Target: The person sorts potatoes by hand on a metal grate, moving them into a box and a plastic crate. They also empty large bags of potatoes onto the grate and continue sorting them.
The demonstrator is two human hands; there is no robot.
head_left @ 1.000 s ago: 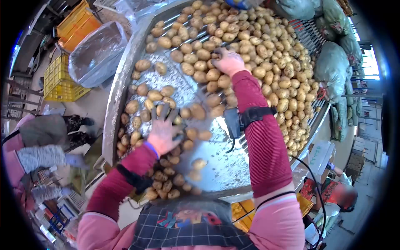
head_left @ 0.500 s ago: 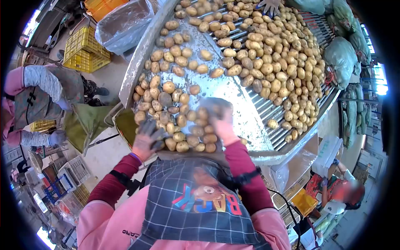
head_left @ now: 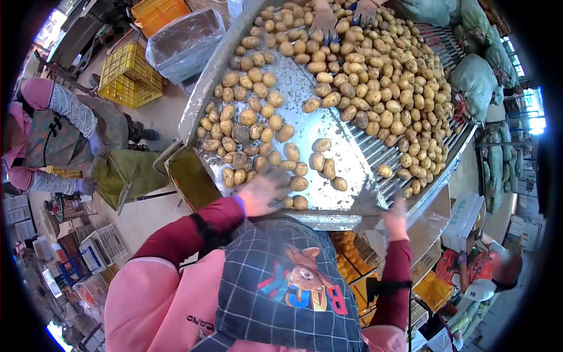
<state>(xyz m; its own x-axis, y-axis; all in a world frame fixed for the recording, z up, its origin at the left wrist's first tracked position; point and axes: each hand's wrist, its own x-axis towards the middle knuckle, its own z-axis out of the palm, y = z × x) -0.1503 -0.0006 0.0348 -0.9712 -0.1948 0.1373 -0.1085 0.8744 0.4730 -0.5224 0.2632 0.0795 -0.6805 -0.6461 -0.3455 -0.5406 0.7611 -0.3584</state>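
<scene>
Many potatoes [head_left: 258,134] lie spread over the metal tray [head_left: 305,114] before me, and a dense heap [head_left: 399,88] covers the rollers at the right. My left hand [head_left: 267,190], gloved, rests at the tray's near edge against the closest potatoes, its fingers spread and somewhat blurred. Out at the right, over the tray's near right rim, my right hand [head_left: 396,216] is smeared by motion, so its fingers and anything in them cannot be made out.
Another person's gloved hands [head_left: 343,20] touch potatoes at the far side. A green sack [head_left: 132,173] hangs left by a co-worker [head_left: 70,132]. Yellow crate [head_left: 130,73], lined bin [head_left: 186,47] and filled bags [head_left: 472,85] surround the tray. Another person [head_left: 478,267] is at lower right.
My right hand has moved right, from the potatoes to the tray's edge. My left hand has shifted right along the near edge. Another person's second hand has appeared at the far side.
</scene>
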